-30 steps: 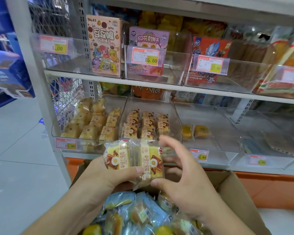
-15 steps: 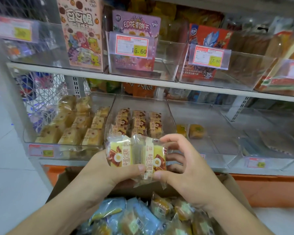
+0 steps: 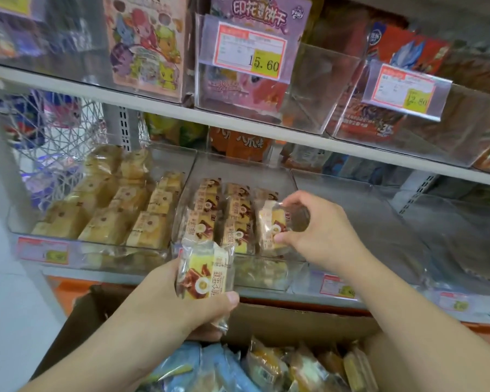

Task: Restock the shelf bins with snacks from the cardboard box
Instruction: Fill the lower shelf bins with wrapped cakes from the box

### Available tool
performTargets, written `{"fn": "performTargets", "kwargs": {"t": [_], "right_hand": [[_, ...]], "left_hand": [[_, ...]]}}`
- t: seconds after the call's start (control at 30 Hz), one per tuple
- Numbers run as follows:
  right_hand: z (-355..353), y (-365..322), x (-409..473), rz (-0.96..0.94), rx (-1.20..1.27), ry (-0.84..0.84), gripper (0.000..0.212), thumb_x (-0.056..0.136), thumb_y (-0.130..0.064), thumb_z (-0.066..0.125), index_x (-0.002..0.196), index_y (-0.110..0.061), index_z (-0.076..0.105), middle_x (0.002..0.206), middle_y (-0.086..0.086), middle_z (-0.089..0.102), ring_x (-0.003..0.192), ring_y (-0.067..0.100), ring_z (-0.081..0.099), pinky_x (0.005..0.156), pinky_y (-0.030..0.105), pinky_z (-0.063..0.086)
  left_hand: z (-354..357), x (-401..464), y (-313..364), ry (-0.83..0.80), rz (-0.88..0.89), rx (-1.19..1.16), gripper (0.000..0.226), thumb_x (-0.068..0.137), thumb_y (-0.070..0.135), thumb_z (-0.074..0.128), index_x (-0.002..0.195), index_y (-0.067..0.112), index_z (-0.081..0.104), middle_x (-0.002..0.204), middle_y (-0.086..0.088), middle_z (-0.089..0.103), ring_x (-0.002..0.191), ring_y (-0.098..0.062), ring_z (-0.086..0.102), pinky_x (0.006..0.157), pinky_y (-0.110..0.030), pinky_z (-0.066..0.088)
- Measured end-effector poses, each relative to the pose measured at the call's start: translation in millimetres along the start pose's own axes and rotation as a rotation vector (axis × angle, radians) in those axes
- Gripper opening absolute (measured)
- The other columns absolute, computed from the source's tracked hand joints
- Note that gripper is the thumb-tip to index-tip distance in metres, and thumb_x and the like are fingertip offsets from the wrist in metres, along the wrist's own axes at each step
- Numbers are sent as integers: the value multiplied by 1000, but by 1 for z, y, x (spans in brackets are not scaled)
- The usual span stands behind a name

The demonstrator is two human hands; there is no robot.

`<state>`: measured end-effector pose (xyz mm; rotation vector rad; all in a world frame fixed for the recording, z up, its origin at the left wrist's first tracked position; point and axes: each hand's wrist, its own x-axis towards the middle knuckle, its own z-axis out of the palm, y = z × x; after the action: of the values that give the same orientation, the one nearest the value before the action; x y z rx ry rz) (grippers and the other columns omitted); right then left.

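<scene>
My right hand (image 3: 320,236) pinches one wrapped cake (image 3: 270,227) into the middle bin (image 3: 266,274), label forward to match its rows. Left hand (image 3: 181,304) fingers clamp the spare cake (image 3: 204,275) above the cardboard box (image 3: 294,321), ready next.

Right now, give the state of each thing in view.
Left hand: grips one wrapped cake above the cardboard box.
Right hand: pinches a second cake inside the middle bin.
Cardboard box: open, holding snacks.
Left bin: nearly full.

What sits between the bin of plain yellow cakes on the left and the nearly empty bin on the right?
In the head view, the middle bin of brown-and-yellow wrapped cakes lies between them; the right hand is placing a cake packet there.
</scene>
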<state>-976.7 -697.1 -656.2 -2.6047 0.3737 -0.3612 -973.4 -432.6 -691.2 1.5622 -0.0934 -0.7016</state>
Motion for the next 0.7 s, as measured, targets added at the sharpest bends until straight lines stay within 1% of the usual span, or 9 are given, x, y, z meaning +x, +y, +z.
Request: {"fn": "performTargets", "kwargs": {"t": [0.1, 0.17, 0.2, 0.27, 0.3, 0.37, 0.5, 0.6, 0.7], "right_hand": [[4, 10, 8, 1, -134, -90, 48, 73, -49, 91, 112, -44, 62, 112, -20, 63, 117, 16, 53, 113, 52, 42], [6, 17, 10, -21, -161, -90, 44, 76, -51, 89, 112, -43, 64, 117, -21, 61, 123, 12, 47, 122, 54, 30], [7, 18, 11, -37, -195, -93, 42, 77, -51, 87, 112, -44, 65, 122, -20, 59, 130, 11, 42, 126, 53, 19], [11, 17, 15, -76, -287, -120, 39, 79, -54, 83, 113, -44, 68, 136, -19, 56, 145, 14, 29, 127, 48, 0], [12, 16, 18, -87, -324, -138, 38, 79, -55, 81, 114, -45, 69, 143, -19, 53, 148, 15, 23, 125, 47, -5], [13, 16, 21, -95, -371, -169, 39, 83, -58, 77, 119, -45, 71, 152, -19, 46, 150, 17, 16, 124, 47, -10], [9, 17, 24, -123, -448, -222, 40, 90, -62, 67, 128, -47, 68, 160, -18, 39, 154, 20, 10, 124, 51, -13], [9, 18, 23, -161, -493, -237, 35, 96, -63, 59, 122, -44, 72, 161, -19, 38, 155, 21, 9, 126, 55, -12], [11, 18, 21, -181, -547, -254, 42, 97, -70, 52, 125, -45, 71, 163, -17, 37, 157, 23, 7, 125, 56, -14]], "left_hand": [[-2, 1, -2, 12, 12, 7, 39, 71, 15, 94, 105, 14, 74, 90, -14, 80, 86, -30, 80, 73, -42, 66], [-4, 3, -4, 14, 12, 7, 40, 70, 17, 95, 105, 15, 74, 90, -13, 80, 86, -30, 80, 72, -42, 66], [-4, 3, -5, 13, 13, 11, 41, 70, 18, 95, 105, 15, 74, 90, -13, 80, 87, -29, 80, 72, -42, 66], [-3, 3, -7, 16, 17, 19, 43, 69, 18, 96, 106, 17, 74, 90, -12, 80, 87, -29, 80, 72, -42, 66], [-3, 3, -6, 18, 16, 20, 43, 69, 18, 96, 106, 18, 74, 90, -11, 80, 88, -29, 80, 73, -43, 66], [-3, 2, -6, 20, 13, 28, 44, 70, 19, 96, 107, 18, 74, 91, -10, 80, 87, -28, 80, 73, -43, 66], [-5, 2, -5, 17, 10, 39, 44, 69, 21, 97, 106, 20, 74, 92, -9, 80, 87, -29, 79, 75, -43, 66], [-5, 1, -5, 19, 7, 37, 44, 69, 19, 97, 106, 19, 73, 91, -9, 80, 88, -30, 79, 74, -44, 66], [-3, 1, -5, 5, -2, 51, 45, 70, 21, 96, 108, 20, 73, 92, -8, 80, 88, -28, 80, 75, -43, 66]]}}
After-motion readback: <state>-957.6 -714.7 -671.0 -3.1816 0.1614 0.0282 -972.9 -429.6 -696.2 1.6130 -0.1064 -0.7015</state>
